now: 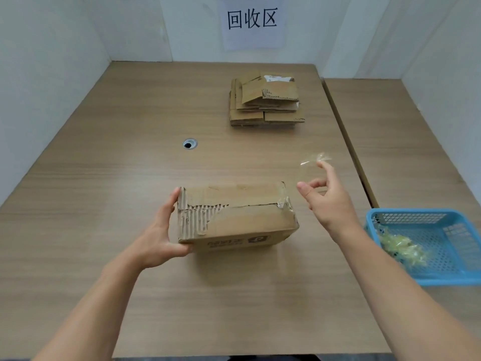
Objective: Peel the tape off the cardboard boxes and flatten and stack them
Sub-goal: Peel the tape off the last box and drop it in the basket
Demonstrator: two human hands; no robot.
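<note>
Head view looks down on a wooden bench where a closed cardboard box sits near the front middle, its top skin torn away along the left part so the ribbed corrugation shows. The left hand grips the box's left end, thumb curled against the near side and fingers wrapped round the far corner. A crumpled remnant of clear tape clings to the box's right end, over the seam between the flaps. The right hand is raised just to the right of the box and clear of it, thumb held apart from one lifted finger, the other fingers loosely curled. A small piece of clear tape sits at that lifted fingertip; whether it is pinched between two fingers or only stuck there cannot be told. Farther back and to the right lies a stack of flattened boxes, well apart from the box in hand. At the right edge a blue basket holds a wad of yellowish used tape. A round cable hole is set in the bench left of the stack, and a paper sign with printed characters hangs on the back wall.
</note>
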